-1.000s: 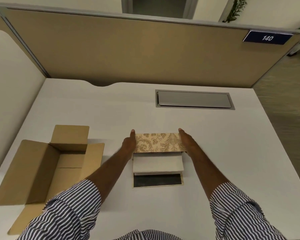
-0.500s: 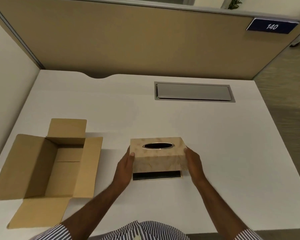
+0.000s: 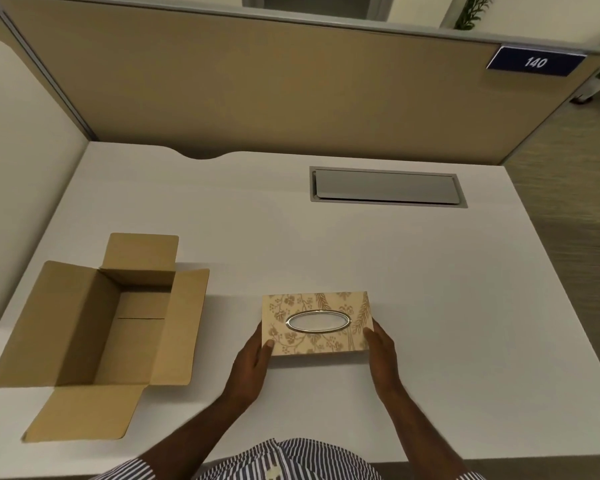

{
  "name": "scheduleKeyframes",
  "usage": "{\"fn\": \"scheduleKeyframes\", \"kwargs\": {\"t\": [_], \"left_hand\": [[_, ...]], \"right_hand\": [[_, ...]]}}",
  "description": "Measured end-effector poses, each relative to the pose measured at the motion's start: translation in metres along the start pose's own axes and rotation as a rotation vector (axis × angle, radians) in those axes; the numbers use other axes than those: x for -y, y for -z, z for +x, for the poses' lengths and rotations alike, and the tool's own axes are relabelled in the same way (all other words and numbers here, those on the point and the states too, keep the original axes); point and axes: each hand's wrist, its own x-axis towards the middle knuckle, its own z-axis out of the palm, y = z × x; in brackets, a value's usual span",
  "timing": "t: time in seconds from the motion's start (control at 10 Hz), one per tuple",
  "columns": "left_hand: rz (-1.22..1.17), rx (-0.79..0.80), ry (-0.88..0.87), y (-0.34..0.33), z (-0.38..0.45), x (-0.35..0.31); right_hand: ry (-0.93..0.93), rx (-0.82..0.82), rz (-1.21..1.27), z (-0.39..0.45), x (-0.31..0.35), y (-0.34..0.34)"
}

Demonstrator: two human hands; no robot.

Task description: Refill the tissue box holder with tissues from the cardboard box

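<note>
I see my left grip (image 3: 257, 355) and right grip (image 3: 378, 348) clamped on the floral holder's (image 3: 316, 322) ends, flat on the counter (image 3: 430, 289).

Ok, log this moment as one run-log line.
holder: tissue box holder closed, flat on desk | left hand, right hand: gripping its ends | cardboard box: open, looks empty

A single view is given, taken from head height and aimed forward and steeply down at the surface (image 3: 430, 289). The fingers (image 3: 269, 344) are seen close, low in the frame; beyond them the partition (image 3: 257, 88) is taken in.
</note>
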Motion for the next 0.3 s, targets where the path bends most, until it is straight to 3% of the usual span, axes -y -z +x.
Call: {"fn": "scheduleKeyframes", "kwargs": {"t": [0.2, 0.3], "left_hand": [[0.018, -0.125, 0.043, 0.008, 0.007, -0.013], [0.148, -0.197, -0.107, 0.013, 0.019, -0.03]], "right_hand": [[0.083, -0.018, -0.162, 0.007, 0.01, 0.009], [0.368, -0.048, -0.543, 0.015, 0.029, 0.012]]}}
